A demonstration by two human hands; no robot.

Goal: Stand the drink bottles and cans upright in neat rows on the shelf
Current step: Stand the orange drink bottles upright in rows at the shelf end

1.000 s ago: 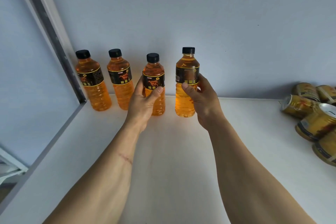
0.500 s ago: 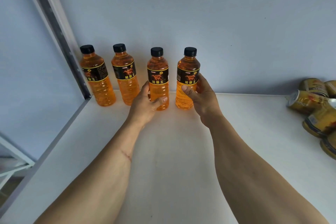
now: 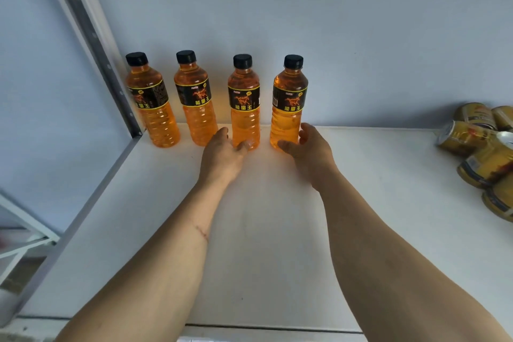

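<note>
Across the white shelf (image 3: 266,230), which fills most of the view, four orange drink bottles stand upright in a row along the back wall, from ten o'clock round to twelve. A second ago the two right-hand ones were off the board, each carried in a fist; now they stand beside the others. Over at three o'clock a heap of gold cans (image 3: 483,153) lies on its sides, untouched.

Both forearms reach up from six o'clock. The left hand (image 3: 223,151) sits low at the foot of the third bottle (image 3: 244,108), its thumb touching the base and its fingers loosening beside it, no longer wrapped round the label. The right hand (image 3: 306,147) cups loosely round the foot of the fourth bottle (image 3: 288,103), thumb in front and fingers spread beside it, the hold let go or nearly so. The first bottle (image 3: 150,108) and second bottle (image 3: 195,103) stand apart from both hands.

That reads as the bottle row finished: evenly spaced, labels mostly forward. What remains, I judge, is the cans, which need righting and lining up in a row of their own.
</note>
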